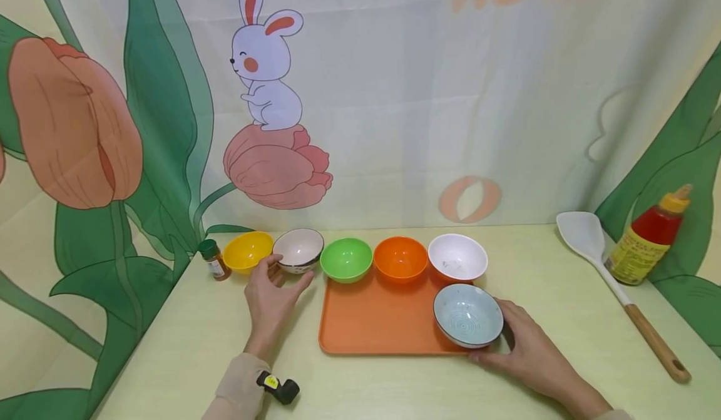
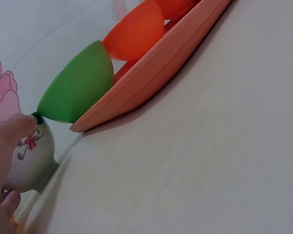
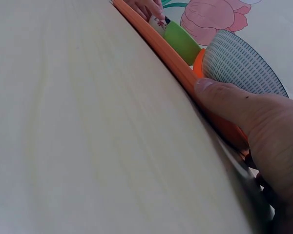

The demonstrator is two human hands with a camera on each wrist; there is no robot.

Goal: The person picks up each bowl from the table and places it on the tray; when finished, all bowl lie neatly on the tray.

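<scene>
In the head view my left hand point(image 1: 275, 298) has its fingers at the left of a white bowl point(image 1: 298, 249) with a dark rim and its thumb at the right. Red flowers mark the side of this bowl point(image 2: 31, 153) in the left wrist view. My right hand point(image 1: 526, 345) curves round the right side of a pale blue bowl point(image 1: 467, 313), its thumb low by the tray's front edge. That bowl, patterned outside, overlaps the right front of an orange tray point(image 1: 377, 326). Its base and my right fingertips are hidden.
A green bowl point(image 1: 346, 260), an orange bowl point(image 1: 400, 259) and a white bowl point(image 1: 457, 256) line the tray's back. Far left stand a yellow bowl point(image 1: 248, 251) and a spice jar point(image 1: 214, 260). A spatula point(image 1: 619, 288) and a sauce bottle point(image 1: 648, 238) are at right.
</scene>
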